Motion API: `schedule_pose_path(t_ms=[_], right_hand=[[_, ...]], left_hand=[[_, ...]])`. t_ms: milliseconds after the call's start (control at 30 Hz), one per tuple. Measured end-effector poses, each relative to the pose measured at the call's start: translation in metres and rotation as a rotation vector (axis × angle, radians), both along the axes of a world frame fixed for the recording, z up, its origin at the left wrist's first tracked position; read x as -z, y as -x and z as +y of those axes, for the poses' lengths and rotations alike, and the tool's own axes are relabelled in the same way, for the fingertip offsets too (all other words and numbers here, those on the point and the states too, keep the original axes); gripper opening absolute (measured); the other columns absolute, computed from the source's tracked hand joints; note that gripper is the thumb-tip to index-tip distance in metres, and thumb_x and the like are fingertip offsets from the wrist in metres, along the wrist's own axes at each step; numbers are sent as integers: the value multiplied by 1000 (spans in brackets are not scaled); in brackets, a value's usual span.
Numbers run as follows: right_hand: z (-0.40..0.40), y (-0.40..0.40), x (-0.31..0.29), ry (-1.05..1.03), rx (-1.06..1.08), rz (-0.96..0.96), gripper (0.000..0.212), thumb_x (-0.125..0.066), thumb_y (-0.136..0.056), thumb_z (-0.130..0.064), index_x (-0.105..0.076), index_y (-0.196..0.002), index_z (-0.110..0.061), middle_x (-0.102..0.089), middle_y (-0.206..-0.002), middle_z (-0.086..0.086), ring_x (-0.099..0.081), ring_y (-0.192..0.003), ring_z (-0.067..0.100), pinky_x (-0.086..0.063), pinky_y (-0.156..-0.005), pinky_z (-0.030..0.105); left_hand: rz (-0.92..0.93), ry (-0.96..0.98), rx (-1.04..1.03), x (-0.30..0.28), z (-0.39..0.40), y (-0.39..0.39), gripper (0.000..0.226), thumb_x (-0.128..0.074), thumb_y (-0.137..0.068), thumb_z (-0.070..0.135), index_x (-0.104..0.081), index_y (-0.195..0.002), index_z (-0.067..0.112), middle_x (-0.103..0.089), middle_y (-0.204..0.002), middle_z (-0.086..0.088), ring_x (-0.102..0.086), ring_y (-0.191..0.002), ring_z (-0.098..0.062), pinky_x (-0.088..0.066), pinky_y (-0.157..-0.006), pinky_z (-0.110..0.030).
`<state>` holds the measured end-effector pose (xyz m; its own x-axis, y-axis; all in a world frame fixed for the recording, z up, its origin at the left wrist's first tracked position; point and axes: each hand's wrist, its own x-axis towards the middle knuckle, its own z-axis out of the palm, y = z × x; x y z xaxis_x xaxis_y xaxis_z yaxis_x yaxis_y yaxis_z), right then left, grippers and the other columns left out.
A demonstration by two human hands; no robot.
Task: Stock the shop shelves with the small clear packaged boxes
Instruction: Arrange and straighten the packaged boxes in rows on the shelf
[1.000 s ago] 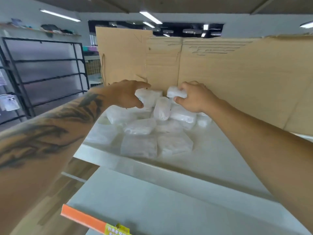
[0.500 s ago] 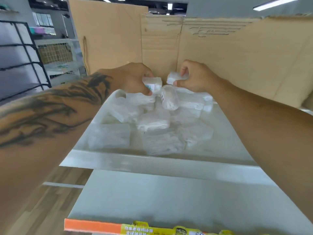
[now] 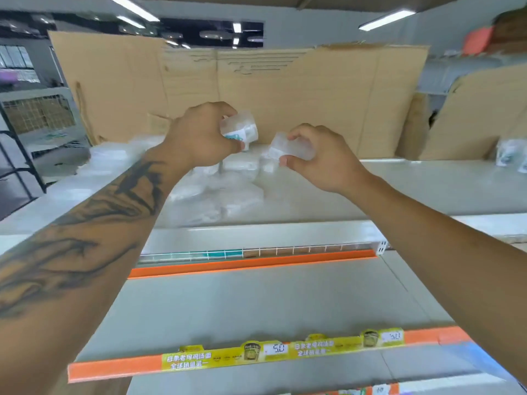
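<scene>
Both hands are loaded: my left hand (image 3: 199, 135) has its fingers curled round one small clear box (image 3: 241, 129) with a teal-printed label, and my right hand (image 3: 322, 158) pinches a second clear box (image 3: 291, 146) between thumb and fingertips. I hold both above the top shelf (image 3: 427, 189), just in front of the cardboard sheet (image 3: 285, 95) that backs it.

Below and behind my hands lies a loose heap of clear packets (image 3: 222, 189) on that top shelf; they blur together, so I cannot count them, but there are several. So I count two boxes in hand, one per hand, plus that pile.

I judge the stocking barely begun. The two lower shelves (image 3: 256, 303) with orange price strips (image 3: 251, 263) show bare surface, and nothing is lined up there yet. Far right, a couple of other packaged items (image 3: 510, 152) stand on the top shelf.
</scene>
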<state>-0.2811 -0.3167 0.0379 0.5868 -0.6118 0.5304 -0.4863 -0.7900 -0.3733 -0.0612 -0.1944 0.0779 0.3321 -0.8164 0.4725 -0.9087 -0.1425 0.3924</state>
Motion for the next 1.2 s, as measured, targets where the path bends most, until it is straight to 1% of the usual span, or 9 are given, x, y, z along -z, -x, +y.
schedule_pose_path(t_ms=[100, 300, 600, 700, 833, 933, 1000, 1100, 1200], right_hand=[[22, 70, 9, 6, -8, -28, 44, -76, -87, -46, -62, -125, -30, -60, -120, 1, -58, -108, 20, -44, -96, 30], [65, 220, 45, 31, 79, -75, 45, -77, -84, -49, -66, -124, -31, -63, -121, -3, -61, -112, 15, -47, -102, 33], [121, 405, 97, -16, 241, -274, 44, -81, -83, -42, -69, -122, -26, -60, -115, -13, -55, -104, -1, -40, -96, 9], [134, 450, 116, -31, 301, -319, 44, -78, -83, -45, -70, -122, -26, -61, -119, -6, -58, -103, 0, -42, -95, 11], [144, 502, 136, -65, 410, -391, 40, -81, -84, -37, -69, -122, -28, -60, -119, -8, -54, -107, -10, -35, -88, 2], [143, 535, 147, -99, 468, -463, 38, -81, -83, -33, -68, -119, -32, -60, -117, -9, -56, -106, -7, -39, -80, 3], [137, 556, 156, -110, 522, -470, 39, -81, -83, -34, -68, -119, -33, -60, -118, -11, -57, -107, -4, -41, -80, 5], [118, 587, 167, -132, 594, -452, 39, -80, -84, -35, -67, -121, -33, -59, -121, -12, -57, -111, -1, -39, -85, 6], [90, 616, 170, -141, 649, -457, 39, -82, -84, -32, -68, -120, -31, -60, -119, -13, -57, -112, 3, -40, -85, 8]], left_hand=[[-4, 25, 80, 7, 7, 75, 67, -71, -67, 57, -62, -129, 35, -67, -124, 8, -61, -115, -23, -50, -101, -44], [47, 108, 239, 36, 11, 224, 64, -68, -69, 55, -64, -129, 33, -68, -125, 9, -62, -115, -19, -51, -98, -41], [195, 127, 381, 95, 39, 405, 55, -76, -77, 46, -63, -129, 34, -66, -125, 8, -60, -113, -20, -49, -97, -37], [271, 108, 452, 119, 44, 448, 50, -82, -82, 33, -64, -128, 33, -66, -124, 14, -61, -114, -13, -47, -97, -31], [375, 82, 504, 148, 40, 498, 52, -83, -82, 29, -63, -130, 35, -66, -123, 17, -61, -110, -6, -48, -94, -25], [412, 48, 537, 167, 23, 534, 56, -83, -81, 31, -62, -132, 37, -65, -125, 20, -57, -108, 7, -38, -86, -2], [433, 29, 564, 177, 9, 557, 56, -83, -81, 31, -62, -132, 37, -64, -126, 21, -53, -109, 15, -33, -83, 4], [461, -2, 591, 190, -18, 591, 55, -82, -81, 32, -61, -132, 38, -63, -124, 21, -50, -104, 21, -34, -83, 2], [462, -22, 609, 198, -50, 621, 56, -83, -81, 32, -61, -133, 37, -64, -125, 19, -56, -107, 8, -42, -88, -17]])
